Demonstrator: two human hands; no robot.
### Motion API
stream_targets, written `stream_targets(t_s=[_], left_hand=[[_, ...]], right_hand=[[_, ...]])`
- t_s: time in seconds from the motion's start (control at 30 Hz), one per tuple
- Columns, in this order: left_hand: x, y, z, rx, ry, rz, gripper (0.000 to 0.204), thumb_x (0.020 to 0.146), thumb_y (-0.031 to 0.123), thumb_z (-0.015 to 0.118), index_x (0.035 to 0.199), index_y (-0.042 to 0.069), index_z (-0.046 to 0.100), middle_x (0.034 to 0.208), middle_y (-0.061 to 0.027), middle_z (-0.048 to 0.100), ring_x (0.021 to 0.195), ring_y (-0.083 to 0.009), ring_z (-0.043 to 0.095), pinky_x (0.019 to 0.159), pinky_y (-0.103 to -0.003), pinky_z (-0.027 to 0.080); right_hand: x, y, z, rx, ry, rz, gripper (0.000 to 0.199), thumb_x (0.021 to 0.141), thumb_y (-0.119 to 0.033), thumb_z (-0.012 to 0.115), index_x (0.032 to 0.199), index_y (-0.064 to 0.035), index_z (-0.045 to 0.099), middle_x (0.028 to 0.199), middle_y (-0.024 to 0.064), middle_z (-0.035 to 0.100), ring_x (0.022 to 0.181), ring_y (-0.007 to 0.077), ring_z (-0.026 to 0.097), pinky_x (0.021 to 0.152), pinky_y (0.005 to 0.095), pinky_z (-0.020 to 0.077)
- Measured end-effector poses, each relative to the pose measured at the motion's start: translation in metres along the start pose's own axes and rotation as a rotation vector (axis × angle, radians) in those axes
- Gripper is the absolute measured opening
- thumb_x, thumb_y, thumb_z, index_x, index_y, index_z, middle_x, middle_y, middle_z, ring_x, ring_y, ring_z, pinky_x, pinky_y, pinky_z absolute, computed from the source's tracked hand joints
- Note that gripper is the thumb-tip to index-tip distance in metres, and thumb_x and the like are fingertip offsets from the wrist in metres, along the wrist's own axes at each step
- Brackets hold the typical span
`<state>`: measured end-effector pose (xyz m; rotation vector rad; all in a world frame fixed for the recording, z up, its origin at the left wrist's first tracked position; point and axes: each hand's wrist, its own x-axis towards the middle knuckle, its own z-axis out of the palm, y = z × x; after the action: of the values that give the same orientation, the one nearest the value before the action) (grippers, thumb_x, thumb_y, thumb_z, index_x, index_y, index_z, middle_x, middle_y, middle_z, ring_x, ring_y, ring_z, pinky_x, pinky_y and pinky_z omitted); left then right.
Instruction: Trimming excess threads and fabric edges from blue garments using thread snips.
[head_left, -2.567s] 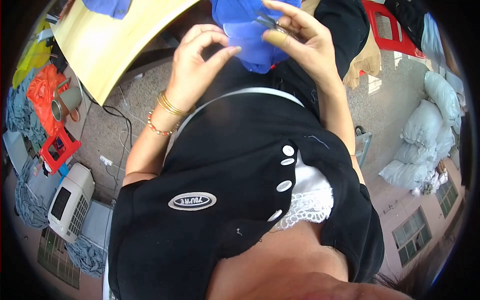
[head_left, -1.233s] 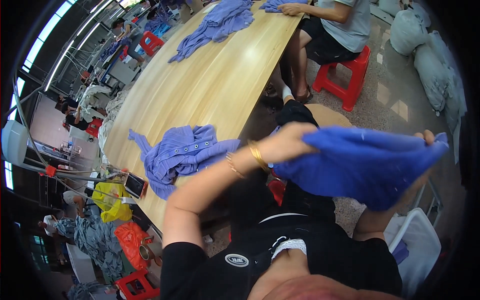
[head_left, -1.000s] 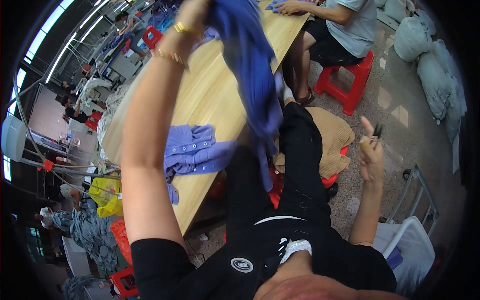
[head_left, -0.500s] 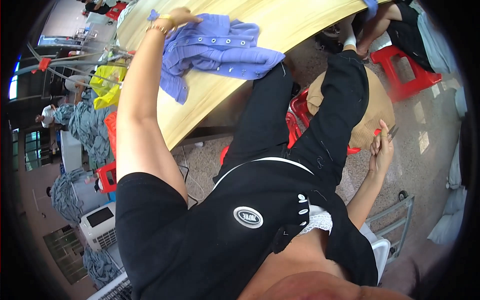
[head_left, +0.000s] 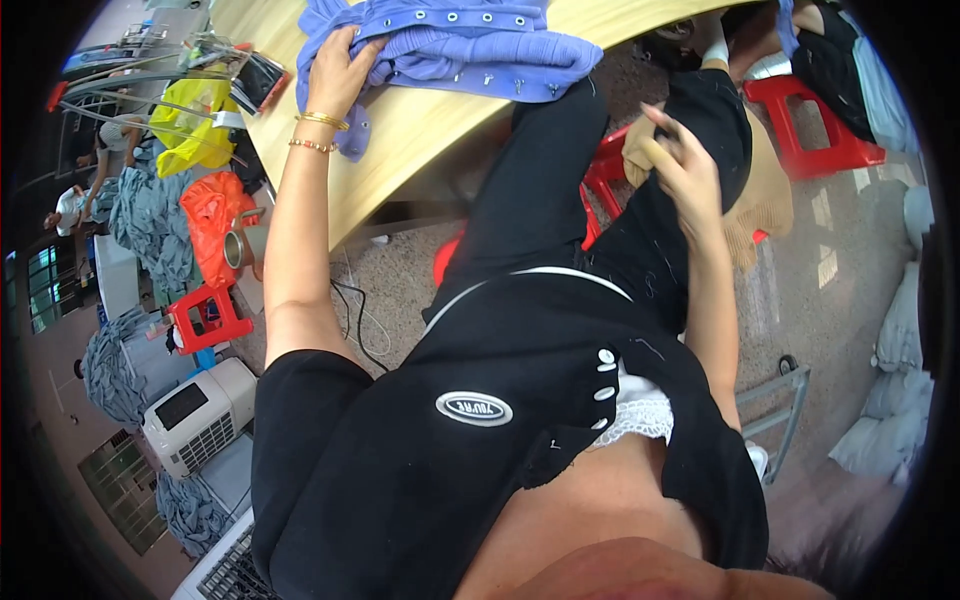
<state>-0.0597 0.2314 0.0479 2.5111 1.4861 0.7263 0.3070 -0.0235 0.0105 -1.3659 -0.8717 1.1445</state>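
Left hand: the left hand (head_left: 338, 72) lies on the blue shirt (head_left: 450, 45), fingers curled into the cloth. It grips the near edge, likely to keep the cloth from sliding off.
Blue shirt: it sits bunched up on the table (head_left: 420, 130), close to the near edge. A row of little metal snaps runs along one band, facing up.
Right hand: the right hand (head_left: 680, 165) is held up over the lap, well apart from the shirt. Its fingers are pressed close around something small. I cannot tell what it is.
Bracelets: two thin gold bracelets (head_left: 318, 132) sit on the left wrist.
Table: pale wood, and its edge looks bent because of the camera.
Legs: black trousers (head_left: 560, 200) stretch out under the table, so the person is sitting close to it.
Stools: one red stool (head_left: 820, 125) stands on the right, and a small one (head_left: 205, 318) on the left floor.
Floor stuff: orange bag (head_left: 210, 215), yellow bag (head_left: 190, 125), heaps of grey-blue cloth (head_left: 150, 220), and a white box machine (head_left: 200, 415) beside them.
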Motion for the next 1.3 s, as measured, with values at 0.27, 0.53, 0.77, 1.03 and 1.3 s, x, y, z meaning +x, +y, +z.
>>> stream_targets(t_s=[0.27,0.53,0.77,1.03,1.3], left_hand=[[-0.033,0.07,0.023,-0.057,0.365,0.269,0.034,0.088,0.026,0.074,0.114,0.005,0.065,0.114,-0.0146,0.064,0.11,-0.0332,0.06,0.096,-0.041,0.047],[-0.094,0.084,0.054,-0.047,0.148,0.229,0.046,0.083,0.025,0.076,0.126,0.013,0.062,0.134,-0.0117,0.056,0.128,-0.0319,0.051,0.111,-0.053,0.034],[-0.058,0.102,0.064,0.023,0.289,0.288,0.04,0.082,0.026,0.079,0.115,0.009,0.062,0.131,-0.0125,0.055,0.131,-0.0324,0.049,0.111,-0.062,0.03],[-0.019,0.145,0.065,-0.014,0.154,0.171,0.084,0.064,0.04,0.085,0.13,0.004,0.046,0.14,-0.0202,0.044,0.138,-0.0413,0.035,0.109,-0.073,0.023],[-0.066,0.191,0.13,-0.335,0.108,-0.079,0.109,0.065,0.035,0.086,0.15,0.0,0.027,0.159,-0.0248,0.019,0.152,-0.0465,0.004,0.114,-0.072,0.002]], right_hand=[[0.066,0.046,0.056,0.018,-0.071,-0.183,0.033,0.088,-0.011,0.078,0.116,0.0044,0.068,0.091,0.0019,0.071,0.077,0.0039,0.061,0.07,0.0191,0.0478],[-0.003,-0.056,0.012,0.441,-0.247,-0.161,0.013,0.089,-0.01,0.075,0.096,-0.0052,0.066,0.073,-0.0065,0.055,0.052,-0.0015,0.038,0.047,0.0187,0.0257],[-0.038,-0.095,-0.028,0.8,-0.214,-0.426,0.051,0.09,-0.024,0.073,0.125,0.0102,0.059,0.118,0.023,0.068,0.109,0.0322,0.068,0.102,0.0483,0.0516],[-0.038,-0.116,-0.012,0.616,-0.174,-0.406,0.063,0.093,-0.033,0.069,0.136,0.008,0.049,0.132,0.0254,0.06,0.119,0.0362,0.062,0.103,0.0519,0.049],[-0.067,-0.144,0.049,0.415,-0.31,-0.266,0.011,0.088,-0.008,0.076,0.087,-0.0009,0.068,0.077,-0.0005,0.064,0.065,0.0042,0.053,0.06,0.0222,0.0416]])
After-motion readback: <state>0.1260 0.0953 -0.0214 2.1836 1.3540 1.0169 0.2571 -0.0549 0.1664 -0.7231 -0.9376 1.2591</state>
